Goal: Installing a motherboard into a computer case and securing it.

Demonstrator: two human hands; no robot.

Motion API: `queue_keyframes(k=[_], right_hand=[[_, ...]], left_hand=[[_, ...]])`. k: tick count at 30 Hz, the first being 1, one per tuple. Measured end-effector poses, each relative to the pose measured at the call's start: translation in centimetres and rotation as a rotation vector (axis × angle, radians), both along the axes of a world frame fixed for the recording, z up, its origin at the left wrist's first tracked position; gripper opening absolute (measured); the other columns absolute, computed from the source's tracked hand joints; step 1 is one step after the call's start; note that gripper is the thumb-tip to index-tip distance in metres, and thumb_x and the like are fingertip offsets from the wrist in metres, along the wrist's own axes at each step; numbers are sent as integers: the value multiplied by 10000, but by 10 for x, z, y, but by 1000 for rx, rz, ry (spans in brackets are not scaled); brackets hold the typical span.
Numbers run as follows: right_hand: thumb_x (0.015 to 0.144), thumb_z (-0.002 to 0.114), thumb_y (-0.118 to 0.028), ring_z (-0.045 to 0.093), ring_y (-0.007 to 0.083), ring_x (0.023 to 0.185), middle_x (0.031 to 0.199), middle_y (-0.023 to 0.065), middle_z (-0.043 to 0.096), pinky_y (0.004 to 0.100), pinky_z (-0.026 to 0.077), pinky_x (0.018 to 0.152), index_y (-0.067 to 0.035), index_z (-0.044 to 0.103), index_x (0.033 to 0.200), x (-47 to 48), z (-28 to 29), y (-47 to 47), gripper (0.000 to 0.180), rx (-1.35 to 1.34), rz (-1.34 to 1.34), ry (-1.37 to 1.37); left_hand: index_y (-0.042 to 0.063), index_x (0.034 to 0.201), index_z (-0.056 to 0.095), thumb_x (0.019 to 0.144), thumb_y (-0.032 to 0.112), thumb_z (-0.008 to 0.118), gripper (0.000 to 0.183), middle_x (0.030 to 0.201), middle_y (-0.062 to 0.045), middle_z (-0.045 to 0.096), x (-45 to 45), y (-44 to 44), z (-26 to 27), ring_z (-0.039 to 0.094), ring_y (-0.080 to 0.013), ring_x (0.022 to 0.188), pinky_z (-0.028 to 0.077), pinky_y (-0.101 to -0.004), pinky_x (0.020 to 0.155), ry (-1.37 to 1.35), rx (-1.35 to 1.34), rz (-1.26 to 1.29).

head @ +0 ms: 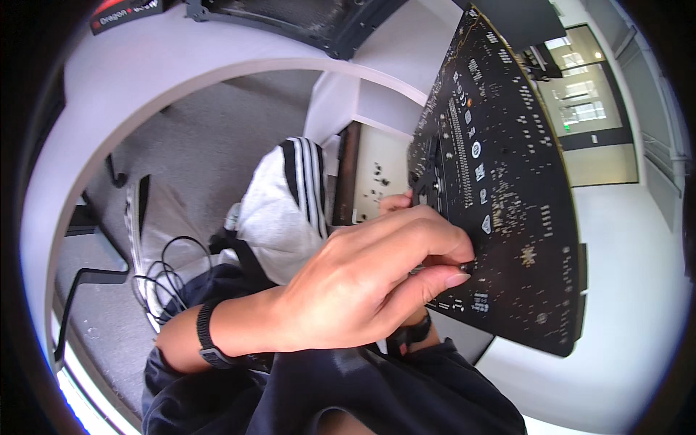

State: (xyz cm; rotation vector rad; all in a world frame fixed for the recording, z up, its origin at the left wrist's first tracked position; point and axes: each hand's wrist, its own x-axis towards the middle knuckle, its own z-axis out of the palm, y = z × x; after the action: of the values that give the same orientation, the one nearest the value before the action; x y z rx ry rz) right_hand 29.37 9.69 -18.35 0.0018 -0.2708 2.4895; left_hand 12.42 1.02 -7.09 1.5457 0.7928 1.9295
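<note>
A black computer motherboard (505, 179) is held up on edge at the right, its back with solder points and printed marks towards me. My left hand (364, 277) reaches across from the left. Its thumb and forefinger pinch a small dark part (466, 267), perhaps a screw or fastener, against the board's back. Most of my right hand (397, 202) is hidden behind my left hand and the board. Only some fingers show at the board's near edge, where they appear to grip it. Near the middle of the board's left edge sits a dark metal bracket (433, 174).
Several small dark screws or parts (378, 182) lie in a pale tray (378, 141) beyond my hands. A black computer case (293, 24) and a product box (128, 13) rest on the curved white desk (136, 73). A looped black cable (174, 266) lies by my legs.
</note>
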Motion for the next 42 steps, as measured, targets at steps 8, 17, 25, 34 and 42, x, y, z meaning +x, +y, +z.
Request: queue_keyframes(k=[8,17,25,34,42], right_hand=[[846,441,-228,554,297,1025,1177,181,524,437,472,848,5,406,1256,9,3,-8,473,8,-41,-81],[845,440,-238,556,296,1022,1171,181,529,435,473,848,6,417,1246,17,0,-18,470,11,-78,-134],[843,439,-248,558,295,1019,1166,180,533,433,473,847,7,427,1237,19,1,-19,469,17,-90,-157],[842,439,-258,559,295,1015,1160,179,537,431,474,847,8,438,1227,19,0,-19,467,25,-95,-182],[841,438,-267,561,294,1012,1155,179,541,429,475,846,8,448,1217,19,-1,-19,467,38,-113,-195]], left_hand=[[-37,897,586,724,-39,652,186,828,-116,597,21,16,1,528,-164,640,423,-256,611,-77,85,-3],[-23,860,596,725,-10,667,153,820,-103,604,25,18,3,540,-135,649,432,-222,562,-123,73,-14],[-21,859,607,718,8,683,163,814,-100,609,27,18,6,553,-128,657,429,-216,554,-134,94,-20],[-7,855,622,696,32,710,185,797,-93,624,31,14,7,591,-154,682,421,-249,645,-149,58,-18],[15,838,626,680,50,730,193,770,-76,631,36,12,10,601,-156,680,410,-215,678,-150,22,-14]])
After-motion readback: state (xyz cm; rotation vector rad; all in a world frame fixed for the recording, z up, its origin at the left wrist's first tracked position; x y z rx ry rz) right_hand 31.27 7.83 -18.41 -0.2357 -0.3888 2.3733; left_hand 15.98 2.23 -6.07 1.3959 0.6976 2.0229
